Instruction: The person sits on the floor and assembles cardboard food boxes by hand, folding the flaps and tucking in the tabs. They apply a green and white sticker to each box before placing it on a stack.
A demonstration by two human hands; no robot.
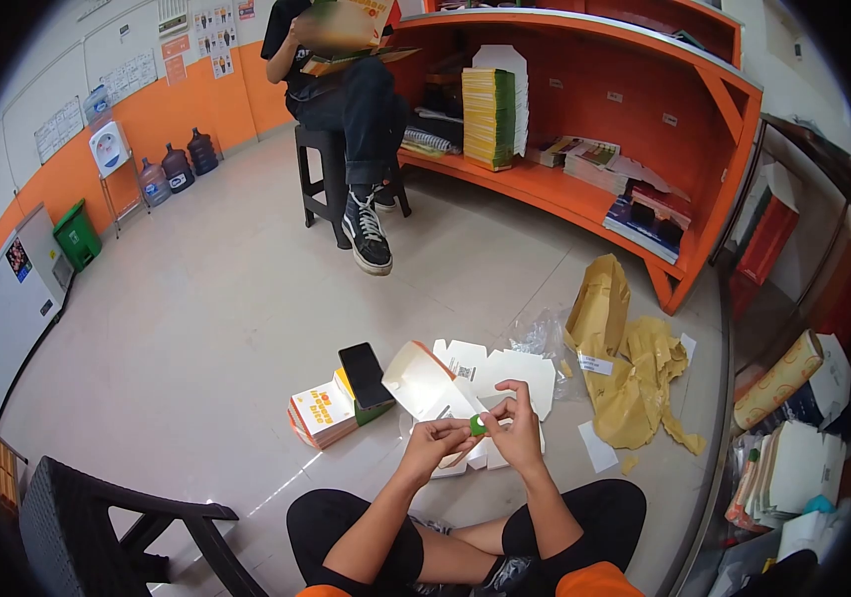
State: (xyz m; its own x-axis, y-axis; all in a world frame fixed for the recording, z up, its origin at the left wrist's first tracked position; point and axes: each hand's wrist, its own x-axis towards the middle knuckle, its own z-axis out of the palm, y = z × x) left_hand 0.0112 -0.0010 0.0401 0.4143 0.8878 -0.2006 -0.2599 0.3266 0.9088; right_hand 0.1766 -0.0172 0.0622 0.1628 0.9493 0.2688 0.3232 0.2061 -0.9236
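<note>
Between my hands is a partly folded food carton [432,381], its white inside facing up and an orange edge along one side. My left hand [435,446] grips its near end with closed fingers. My right hand [516,430] pinches a small green flap at the same end, one finger raised and bent. Flat white carton blanks [520,376] lie on the floor just beyond and under the held carton. Left of them is a stack of printed folded cartons [324,410], with a black phone [365,374] resting on it.
Torn brown paper [634,383] and clear plastic lie to the right. A person [346,109] sits on a black stool ahead, holding a printed carton. An orange shelf [584,194] holds a tall carton stack [490,117]. A black chair [97,517] stands near left.
</note>
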